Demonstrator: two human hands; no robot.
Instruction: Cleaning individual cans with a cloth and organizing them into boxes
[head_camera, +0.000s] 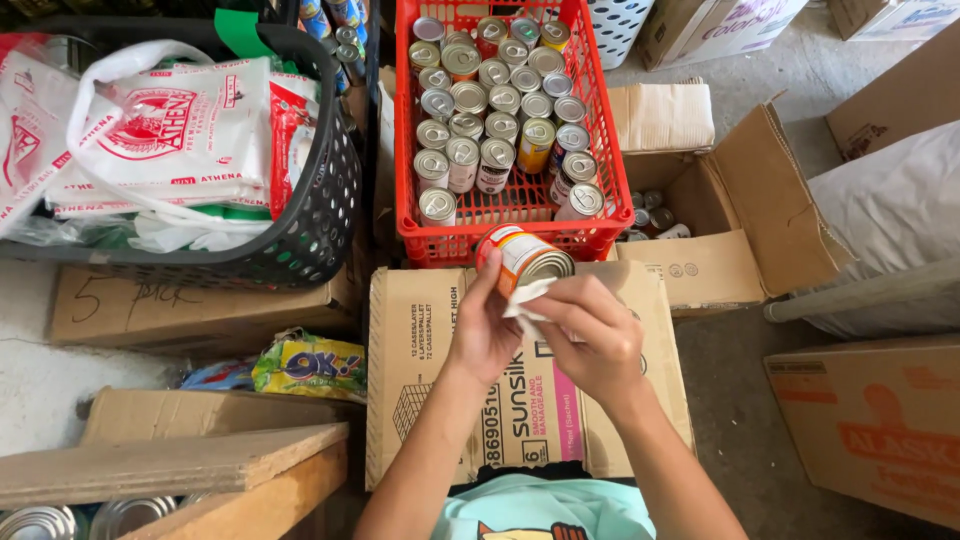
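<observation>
A: What do the hands hold in the head view?
B: The left hand (485, 330) grips a tin can (522, 257) on its side, fingers wrapped around it, above a closed cardboard box (420, 350). The right hand (590, 335) pinches a white cloth (527, 295) against the can.
A: And behind?
B: A red crate (590, 100) full of upright cans.
</observation>
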